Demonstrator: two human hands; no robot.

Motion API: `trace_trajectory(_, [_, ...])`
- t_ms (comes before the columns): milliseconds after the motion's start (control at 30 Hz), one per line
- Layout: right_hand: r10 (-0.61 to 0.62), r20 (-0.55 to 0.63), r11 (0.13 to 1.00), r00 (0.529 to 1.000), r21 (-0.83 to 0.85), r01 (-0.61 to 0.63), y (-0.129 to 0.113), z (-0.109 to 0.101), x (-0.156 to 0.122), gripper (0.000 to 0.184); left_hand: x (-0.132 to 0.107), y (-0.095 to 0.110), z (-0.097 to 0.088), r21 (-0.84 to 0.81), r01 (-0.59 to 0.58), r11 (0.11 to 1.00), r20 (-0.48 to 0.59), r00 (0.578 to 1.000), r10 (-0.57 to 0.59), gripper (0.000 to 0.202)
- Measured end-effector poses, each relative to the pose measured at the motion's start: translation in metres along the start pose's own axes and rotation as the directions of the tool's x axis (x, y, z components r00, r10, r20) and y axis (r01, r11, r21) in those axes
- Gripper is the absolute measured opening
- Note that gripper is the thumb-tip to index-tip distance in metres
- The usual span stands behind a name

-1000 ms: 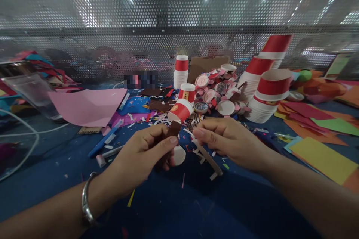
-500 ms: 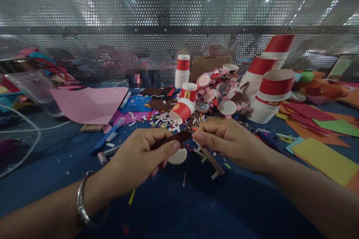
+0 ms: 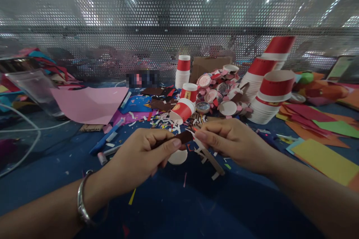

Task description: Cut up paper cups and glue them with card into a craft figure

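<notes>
My left hand (image 3: 148, 151) pinches a dark brown strip of paper (image 3: 179, 138) between thumb and fingers. Close by on the right, my right hand (image 3: 228, 136) has thumb and forefinger pressed together on a thin whitish strip (image 3: 190, 132) at the brown paper's end. How far the two strips are joined is hard to make out. Below the hands lies a white round disc (image 3: 178, 157), partly covered by my left fingers. A greyish-brown strip with pale scraps stuck to it (image 3: 213, 162) rests under my right hand. Just beyond, a red-and-white paper cup (image 3: 183, 111) lies tipped over.
Stacked paper cups (image 3: 265, 108) lean at the right, beside a heap of pink-edged round pieces (image 3: 215, 93). Coloured paper sheets (image 3: 327, 160) lie far right. On the left are a pink sheet (image 3: 89, 104), a clear tumbler (image 3: 36, 89) and a blue pen (image 3: 103, 140). A perforated metal panel (image 3: 168, 7) stands behind.
My right hand has shifted slightly right, away from the brown paper's tip. More of the whitish strip shows between the hands. My left hand stays almost in place.
</notes>
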State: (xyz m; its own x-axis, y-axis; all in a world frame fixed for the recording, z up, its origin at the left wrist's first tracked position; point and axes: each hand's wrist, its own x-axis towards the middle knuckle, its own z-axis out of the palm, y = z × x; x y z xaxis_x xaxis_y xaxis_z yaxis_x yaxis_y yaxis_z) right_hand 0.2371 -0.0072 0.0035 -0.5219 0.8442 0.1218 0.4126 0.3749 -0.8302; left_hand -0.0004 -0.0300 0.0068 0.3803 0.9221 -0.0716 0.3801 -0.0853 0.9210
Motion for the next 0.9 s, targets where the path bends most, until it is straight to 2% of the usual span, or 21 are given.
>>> trace_trajectory(100, [0.017,-0.074,0.999,0.997,-0.027,-0.019,0.0,-0.004,0.0,0.058,0.002,-0.003,0.0,0.034,-0.019,0.999,-0.049,0.999,0.02,0.035])
trace_trajectory(200, [0.016,-0.115,0.991,0.993,-0.129,-0.031,0.0,-0.008,-0.001,0.056,0.005,-0.007,-0.003,0.084,-0.05,0.995,-0.188,0.98,0.065,0.035])
trace_trajectory(300, [0.02,-0.067,0.973,0.998,-0.227,-0.034,-0.003,-0.007,-0.004,0.057,0.009,-0.008,-0.009,-0.024,-0.091,0.996,-0.347,0.935,0.077,0.031])
trace_trajectory(367, [0.02,0.019,0.951,1.0,-0.309,-0.013,-0.008,-0.001,-0.007,0.057,0.011,-0.006,-0.013,-0.02,-0.171,0.985,-0.434,0.889,0.146,0.025])
trace_trajectory(400, [0.031,0.081,0.933,0.996,-0.36,0.001,-0.011,0.004,-0.008,0.056,0.011,-0.004,-0.015,-0.002,-0.174,0.985,-0.454,0.878,0.154,0.025])
trace_trajectory(467, [0.077,0.208,0.88,0.975,-0.473,0.031,-0.016,0.016,-0.011,0.051,0.01,0.0,-0.017,0.052,-0.171,0.984,-0.443,0.879,0.176,0.035])
trace_trajectory(533, [0.103,0.299,0.821,0.949,-0.564,0.089,-0.02,0.029,-0.013,0.043,0.01,0.0,-0.017,0.059,-0.17,0.984,-0.39,0.903,0.179,0.041])
trace_trajectory(600, [0.084,0.302,0.757,0.95,-0.639,0.137,-0.022,0.039,-0.015,0.036,0.011,-0.002,-0.015,0.008,-0.151,0.989,-0.331,0.932,0.145,0.035])
trace_trajectory(667, [0.063,0.293,0.72,0.954,-0.675,0.159,-0.024,0.044,-0.018,0.036,0.012,-0.007,-0.014,-0.053,-0.106,0.993,-0.288,0.954,0.087,0.026])
trace_trajectory(800, [0.049,0.302,0.743,0.952,-0.648,0.168,-0.027,0.044,-0.023,0.04,0.016,-0.014,-0.012,-0.123,-0.054,0.991,-0.249,0.968,0.022,0.027])
trace_trajectory(900, [0.061,0.275,0.731,0.96,-0.667,0.145,-0.025,0.039,-0.022,0.034,0.016,-0.015,-0.012,-0.129,-0.059,0.99,-0.252,0.967,0.025,0.027])
